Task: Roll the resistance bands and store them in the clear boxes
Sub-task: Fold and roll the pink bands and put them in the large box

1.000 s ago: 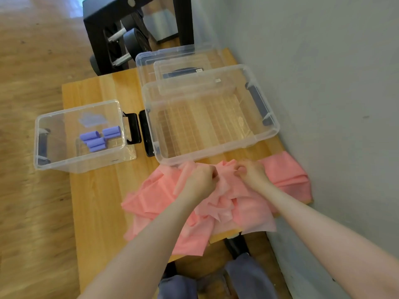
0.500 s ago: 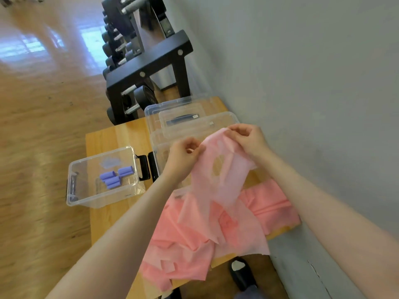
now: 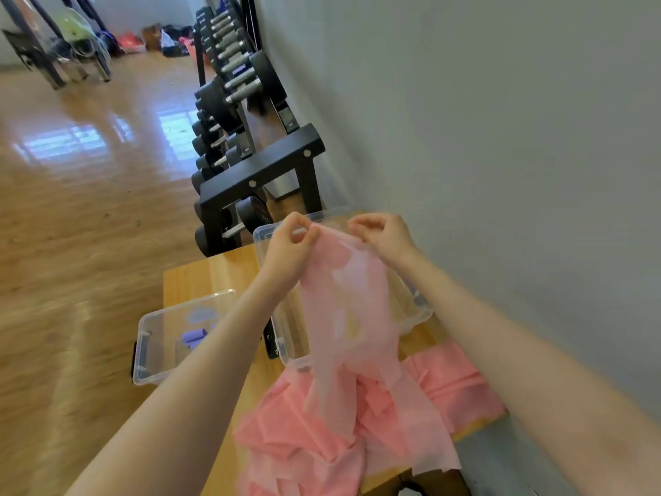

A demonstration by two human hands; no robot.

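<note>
The pink resistance band [image 3: 343,316], pinched by the left hand [image 3: 289,245] and right hand [image 3: 384,234], is dangling into the pile [image 3: 322,442], risking snagging others.

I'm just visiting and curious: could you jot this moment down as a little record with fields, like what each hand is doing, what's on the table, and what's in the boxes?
left hand: pinches the top edge of a pink band, lifted
right hand: pinches the same edge
pink pile: heaped on the wooden table, the band's lower end trails into it
small clear box: holds rolled purple bands
large clear box: behind the lifted band, contents hidden
background: dumbbell rack
</note>
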